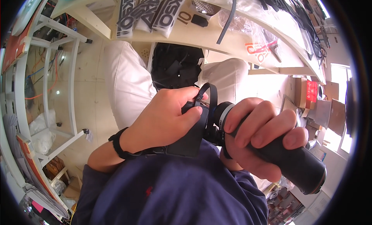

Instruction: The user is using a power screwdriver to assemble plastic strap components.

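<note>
My left hand (pixel 164 118) grips a black camera body (pixel 192 134) held close against my dark blue shirt, fingers curled over its top near a black strap loop (pixel 208 94). A black strap (pixel 118 144) wraps my left wrist. My right hand (pixel 259 134) is closed around the long black lens (pixel 298 167) that sticks out to the lower right, next to its silver ring (pixel 226 112) at the camera mount. The camera's front is hidden by my hands.
A pale wooden table edge (pixel 217 39) curves overhead with plastic bags of black parts (pixel 149 12) and a black strip (pixel 228 19). A black pouch (pixel 176 66) lies on my white-trousered lap. A white metal rack (pixel 46 89) stands left; cardboard boxes (pixel 310 93) right.
</note>
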Tool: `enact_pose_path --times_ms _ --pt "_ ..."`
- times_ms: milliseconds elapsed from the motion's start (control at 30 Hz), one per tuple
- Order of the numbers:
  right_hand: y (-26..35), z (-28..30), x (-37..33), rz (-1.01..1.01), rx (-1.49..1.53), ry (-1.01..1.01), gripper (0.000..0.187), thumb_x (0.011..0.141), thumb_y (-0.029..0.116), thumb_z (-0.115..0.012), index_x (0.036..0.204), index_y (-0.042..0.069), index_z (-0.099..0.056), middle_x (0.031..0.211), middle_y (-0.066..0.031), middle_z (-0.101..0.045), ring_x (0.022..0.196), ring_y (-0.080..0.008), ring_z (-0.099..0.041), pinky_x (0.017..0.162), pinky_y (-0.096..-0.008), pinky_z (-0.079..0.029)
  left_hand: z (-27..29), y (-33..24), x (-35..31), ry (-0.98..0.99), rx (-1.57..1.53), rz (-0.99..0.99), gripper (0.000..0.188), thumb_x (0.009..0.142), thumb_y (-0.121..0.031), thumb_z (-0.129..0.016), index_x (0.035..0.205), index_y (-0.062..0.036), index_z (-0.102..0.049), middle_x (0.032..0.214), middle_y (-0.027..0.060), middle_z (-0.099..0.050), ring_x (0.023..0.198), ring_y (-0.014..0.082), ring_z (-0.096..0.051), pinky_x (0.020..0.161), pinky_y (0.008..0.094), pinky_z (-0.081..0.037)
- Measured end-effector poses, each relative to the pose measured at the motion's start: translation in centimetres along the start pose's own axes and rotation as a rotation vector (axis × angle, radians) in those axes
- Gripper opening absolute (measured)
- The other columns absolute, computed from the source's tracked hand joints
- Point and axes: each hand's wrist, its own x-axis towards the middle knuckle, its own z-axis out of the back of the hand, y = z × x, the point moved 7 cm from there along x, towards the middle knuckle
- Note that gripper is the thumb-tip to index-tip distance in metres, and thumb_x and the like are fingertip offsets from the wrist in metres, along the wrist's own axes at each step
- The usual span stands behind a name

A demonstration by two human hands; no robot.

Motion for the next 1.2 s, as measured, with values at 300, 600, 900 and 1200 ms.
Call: enact_pose_path --times_ms 300,600,900,1200 --pt "-0.1 -0.3 -0.3 0.004 -0.014 0.052 0.048 0.090 0.040 -0.072 0.113 0.008 -0.045 0.084 -0.0049 -0.050 0.059 -0.0141 -0.055 0.048 -0.0291 -0.051 0.1 0.0 0.2 -0.049 0.007 -0.030 0.021 0.083 -0.010 -0.056 0.098 0.0033 -0.063 0.077 0.0226 -0.064 0.065 0.0325 -0.062 0.064 0.0356 -0.049" --pt "-0.7 -0.1 -0.2 -0.026 0.006 0.044 0.046 0.090 0.038 -0.072 0.112 0.008 -0.045 0.083 -0.0048 -0.050 0.059 -0.0141 -0.055 0.047 -0.0290 -0.051 0.2 0.0 0.4 -0.056 0.020 -0.027 0.020 0.083 -0.010 -0.057 0.096 0.0040 -0.063 0.078 0.0237 -0.064 0.067 0.0338 -0.064 0.065 0.0369 -0.049" --pt "-1.1 0.2 -0.6 -0.030 -0.007 0.025 0.046 0.090 0.038 -0.072 0.110 0.008 -0.044 0.081 -0.0048 -0.050 0.055 -0.0138 -0.053 0.046 -0.0291 -0.050 -0.1 0.8 0.9 -0.084 -0.022 -0.075 0.018 0.082 -0.009 -0.056 0.095 0.0034 -0.062 0.076 0.0228 -0.062 0.065 0.0340 -0.060 0.064 0.0373 -0.048" --pt "-1.4 0.3 -0.9 0.009 -0.024 0.018 0.044 0.091 0.036 -0.072 0.108 0.008 -0.042 0.080 -0.0046 -0.051 0.053 -0.0130 -0.053 0.044 -0.0278 -0.049 0.0 0.9 1.2 -0.093 0.007 -0.071 0.017 0.082 -0.010 -0.056 0.092 0.0025 -0.062 0.074 0.0222 -0.060 0.064 0.0358 -0.058 0.063 0.0380 -0.047"
